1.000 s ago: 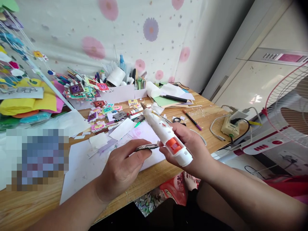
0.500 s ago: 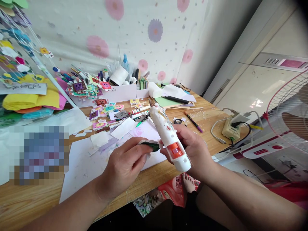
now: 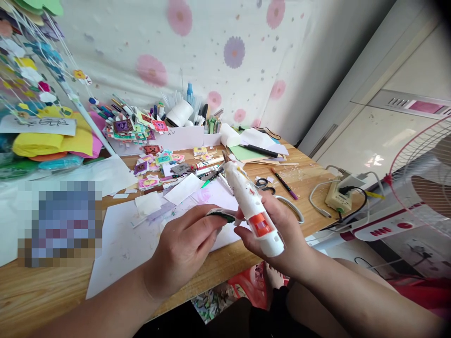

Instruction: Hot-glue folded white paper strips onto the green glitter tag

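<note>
My right hand (image 3: 282, 220) is wrapped round a white hot glue gun (image 3: 246, 197) with an orange window on its side. Its metal nozzle points up and away over the desk. My left hand (image 3: 186, 244) pinches a small green and white paper piece (image 3: 223, 215) between thumb and fingers, just left of the glue gun. The far side of the piece and part of the right-hand fingers are hidden. Below both hands lies a large white sheet (image 3: 120, 253) with faint coloured marks.
Small coloured paper pieces (image 3: 164, 159), pens and black-handled scissors (image 3: 264, 185) lie on the wooden desk (image 3: 310, 173). Behind them stand white boxes (image 3: 179, 137) of pens. A power strip (image 3: 338, 195) and a fan (image 3: 423, 164) are at the right; a hanging paper mobile (image 3: 45, 80) is at the left.
The view has shifted slightly, and more of the scissors shows beside the glue gun. The green and white piece has tilted a little in my left hand. Both hands keep their holds.
</note>
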Available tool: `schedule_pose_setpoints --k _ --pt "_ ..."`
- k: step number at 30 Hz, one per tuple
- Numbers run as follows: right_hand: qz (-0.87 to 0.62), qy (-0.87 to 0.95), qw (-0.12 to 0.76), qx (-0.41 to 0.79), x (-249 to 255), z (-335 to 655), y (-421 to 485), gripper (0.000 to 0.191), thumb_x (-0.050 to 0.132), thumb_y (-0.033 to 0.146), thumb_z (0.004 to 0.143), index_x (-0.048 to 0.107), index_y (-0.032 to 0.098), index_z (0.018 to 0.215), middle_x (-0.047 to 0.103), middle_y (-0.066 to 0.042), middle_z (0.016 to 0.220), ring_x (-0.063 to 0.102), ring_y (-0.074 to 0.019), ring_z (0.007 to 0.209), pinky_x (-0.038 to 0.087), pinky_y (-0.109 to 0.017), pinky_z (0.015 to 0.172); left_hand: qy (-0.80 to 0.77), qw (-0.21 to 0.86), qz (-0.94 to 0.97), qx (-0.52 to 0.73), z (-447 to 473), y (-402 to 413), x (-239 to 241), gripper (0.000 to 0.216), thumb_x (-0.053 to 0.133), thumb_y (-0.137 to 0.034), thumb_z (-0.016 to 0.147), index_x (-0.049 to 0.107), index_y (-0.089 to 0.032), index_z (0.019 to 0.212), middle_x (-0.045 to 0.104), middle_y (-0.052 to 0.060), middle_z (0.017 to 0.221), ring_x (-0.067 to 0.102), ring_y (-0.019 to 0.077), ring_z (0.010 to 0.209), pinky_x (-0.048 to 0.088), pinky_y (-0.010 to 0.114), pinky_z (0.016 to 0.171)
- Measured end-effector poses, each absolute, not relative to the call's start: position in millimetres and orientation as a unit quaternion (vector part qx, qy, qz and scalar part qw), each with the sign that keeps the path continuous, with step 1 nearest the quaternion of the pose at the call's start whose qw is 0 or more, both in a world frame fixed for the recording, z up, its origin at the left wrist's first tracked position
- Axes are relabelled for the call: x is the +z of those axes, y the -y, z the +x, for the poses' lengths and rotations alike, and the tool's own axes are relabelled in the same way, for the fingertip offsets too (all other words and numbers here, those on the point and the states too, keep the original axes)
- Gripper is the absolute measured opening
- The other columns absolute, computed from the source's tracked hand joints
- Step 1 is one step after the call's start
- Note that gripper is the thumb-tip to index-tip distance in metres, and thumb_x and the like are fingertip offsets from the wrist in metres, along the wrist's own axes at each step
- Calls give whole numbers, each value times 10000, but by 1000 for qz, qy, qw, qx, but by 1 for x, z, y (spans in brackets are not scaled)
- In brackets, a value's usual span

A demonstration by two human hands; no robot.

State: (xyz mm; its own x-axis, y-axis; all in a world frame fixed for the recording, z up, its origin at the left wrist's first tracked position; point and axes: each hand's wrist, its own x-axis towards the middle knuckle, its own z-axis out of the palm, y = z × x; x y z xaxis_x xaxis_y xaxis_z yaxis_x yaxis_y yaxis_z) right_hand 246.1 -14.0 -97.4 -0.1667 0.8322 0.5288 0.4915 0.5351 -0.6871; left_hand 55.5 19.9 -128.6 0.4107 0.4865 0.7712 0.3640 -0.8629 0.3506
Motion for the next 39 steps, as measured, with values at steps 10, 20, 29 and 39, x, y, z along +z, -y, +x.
schedule_pose_setpoints --k 10,20,29,39 --pt "-433 736 491 175 -97 251 14 285 710 99 694 589 203 931 627 -35 841 617 -162 751 501 -273 693 -224 83 840 488 56 -19 -126 261 589 -16 794 607 -221 954 688 28 951 681 115 820 539 176 719" --pt "-473 690 502 220 -95 250 15 155 685 170 733 601 206 859 638 -23 782 596 -156 671 506 -279 632 -223 119 846 470 55 -19 -125 197 623 -77 781 598 -229 904 619 -2 777 620 117 668 493 204 604" --pt "-474 632 524 318 -89 241 15 116 663 180 716 573 188 789 612 -2 715 537 -123 610 456 -239 559 -212 151 832 490 51 -20 -139 356 612 -17 780 508 -245 1033 586 15 848 609 135 710 508 245 599" --pt "-479 613 526 343 -89 238 17 118 646 177 707 567 194 792 600 -7 748 539 -135 658 447 -258 582 -284 308 741 525 60 -13 -134 529 640 -53 786 468 -294 1224 673 -1 921 684 147 837 574 269 784"
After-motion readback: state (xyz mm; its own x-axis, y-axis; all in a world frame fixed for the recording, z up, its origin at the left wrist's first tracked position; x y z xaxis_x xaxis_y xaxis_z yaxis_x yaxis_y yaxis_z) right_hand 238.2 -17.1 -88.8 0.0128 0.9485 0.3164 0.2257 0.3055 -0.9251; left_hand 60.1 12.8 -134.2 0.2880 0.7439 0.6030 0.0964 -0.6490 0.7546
